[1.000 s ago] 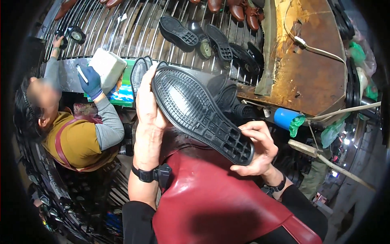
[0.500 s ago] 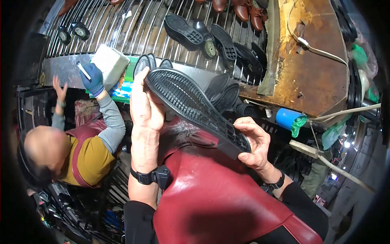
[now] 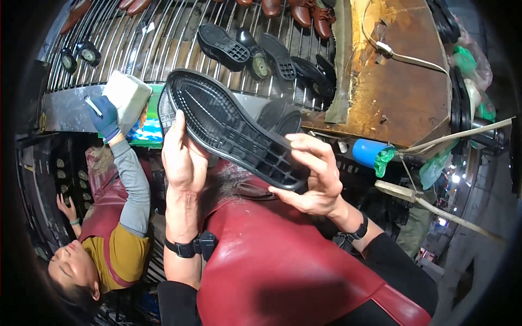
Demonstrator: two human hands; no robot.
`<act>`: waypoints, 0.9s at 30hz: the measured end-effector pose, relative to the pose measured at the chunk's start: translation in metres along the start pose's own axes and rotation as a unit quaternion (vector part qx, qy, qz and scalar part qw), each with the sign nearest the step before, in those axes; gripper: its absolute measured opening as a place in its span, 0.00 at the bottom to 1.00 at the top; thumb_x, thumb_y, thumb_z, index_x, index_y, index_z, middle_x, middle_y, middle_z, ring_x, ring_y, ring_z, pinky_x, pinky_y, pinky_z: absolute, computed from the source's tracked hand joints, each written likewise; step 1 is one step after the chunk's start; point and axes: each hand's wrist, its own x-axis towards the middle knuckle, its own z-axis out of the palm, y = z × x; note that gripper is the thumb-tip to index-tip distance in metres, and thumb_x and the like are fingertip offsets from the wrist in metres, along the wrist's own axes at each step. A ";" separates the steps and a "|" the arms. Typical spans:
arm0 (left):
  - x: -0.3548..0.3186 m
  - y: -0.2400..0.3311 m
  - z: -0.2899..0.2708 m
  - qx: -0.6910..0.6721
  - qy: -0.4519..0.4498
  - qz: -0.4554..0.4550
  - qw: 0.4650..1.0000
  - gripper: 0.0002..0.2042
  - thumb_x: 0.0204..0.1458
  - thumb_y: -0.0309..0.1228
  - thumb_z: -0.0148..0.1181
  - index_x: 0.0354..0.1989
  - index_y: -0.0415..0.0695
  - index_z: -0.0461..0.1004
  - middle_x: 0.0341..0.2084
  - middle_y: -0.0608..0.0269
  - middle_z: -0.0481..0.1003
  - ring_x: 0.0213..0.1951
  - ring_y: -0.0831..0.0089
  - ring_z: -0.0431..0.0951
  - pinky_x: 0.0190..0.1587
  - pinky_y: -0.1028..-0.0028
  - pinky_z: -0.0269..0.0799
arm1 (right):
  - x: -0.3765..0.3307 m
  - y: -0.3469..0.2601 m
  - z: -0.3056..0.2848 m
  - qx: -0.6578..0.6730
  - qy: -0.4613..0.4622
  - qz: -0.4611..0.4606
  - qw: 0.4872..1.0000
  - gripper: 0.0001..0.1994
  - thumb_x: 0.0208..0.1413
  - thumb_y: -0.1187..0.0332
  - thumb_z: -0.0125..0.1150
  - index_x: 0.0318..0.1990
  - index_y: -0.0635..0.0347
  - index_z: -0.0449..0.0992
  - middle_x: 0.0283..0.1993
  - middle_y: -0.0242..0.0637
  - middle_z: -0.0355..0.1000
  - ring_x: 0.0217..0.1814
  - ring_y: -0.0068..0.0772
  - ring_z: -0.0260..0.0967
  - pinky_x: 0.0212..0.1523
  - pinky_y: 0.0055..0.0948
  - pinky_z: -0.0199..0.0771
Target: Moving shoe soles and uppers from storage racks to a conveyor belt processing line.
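I hold a black rubber shoe sole (image 3: 228, 127) in front of me, its moulded inner grid facing up. My left hand (image 3: 182, 155) grips the toe end from beneath, thumb on the rim. My right hand (image 3: 315, 176) cups the heel end, fingers curled over its edge. Below both hands lies my dark red apron (image 3: 283, 266). A black watch sits on each wrist.
A metal rod rack (image 3: 157, 38) carries several black soles (image 3: 220, 46) and brown shoes (image 3: 310, 12). A worn wooden bench (image 3: 397, 76) stands at the right with a blue cup (image 3: 368, 152). At the left a co-worker's blue-gloved hand (image 3: 104, 115) holds a pale block (image 3: 128, 95).
I have tilted the sole flatter and lifted it, so its grid side faces up. The co-worker at the left has leaned lower, with the gloved hand still on the block.
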 end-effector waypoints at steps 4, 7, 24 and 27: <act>0.010 0.002 -0.007 -0.047 -0.047 -0.002 0.998 0.21 0.74 0.41 0.41 0.66 0.41 0.68 0.60 0.53 0.76 0.60 0.59 0.77 0.66 0.55 0.71 | 0.005 0.010 0.008 0.042 -0.017 -0.012 0.999 0.44 0.37 0.75 0.85 0.64 0.65 0.67 0.63 0.53 0.64 0.65 0.62 0.69 0.64 0.54 0.73; 0.017 0.004 -0.009 -0.071 -0.078 -0.005 0.994 0.21 0.74 0.41 0.42 0.65 0.41 0.70 0.59 0.53 0.77 0.58 0.60 0.79 0.64 0.55 0.73 | 0.010 0.010 0.013 0.028 -0.025 -0.086 0.996 0.48 0.37 0.77 0.84 0.68 0.60 0.61 0.64 0.51 0.63 0.66 0.66 0.69 0.62 0.59 0.75; 0.056 -0.001 0.006 0.082 0.053 -0.082 0.992 0.12 0.67 0.34 0.55 0.46 0.37 0.79 0.35 0.57 0.83 0.30 0.71 0.84 0.33 0.70 0.83 | 0.034 0.018 0.050 0.492 -0.142 0.471 0.718 0.16 0.64 0.68 0.66 0.55 0.67 0.78 0.46 0.33 0.80 0.44 0.20 0.77 0.48 0.25 0.79; 0.057 -0.005 0.001 0.198 -0.005 -0.107 0.974 0.13 0.66 0.37 0.59 0.45 0.39 0.79 0.36 0.64 0.81 0.33 0.78 0.79 0.38 0.75 0.77 | 0.029 0.018 0.067 0.500 -0.092 0.471 0.721 0.11 0.65 0.72 0.65 0.51 0.64 0.81 0.46 0.31 0.81 0.43 0.18 0.77 0.45 0.23 0.79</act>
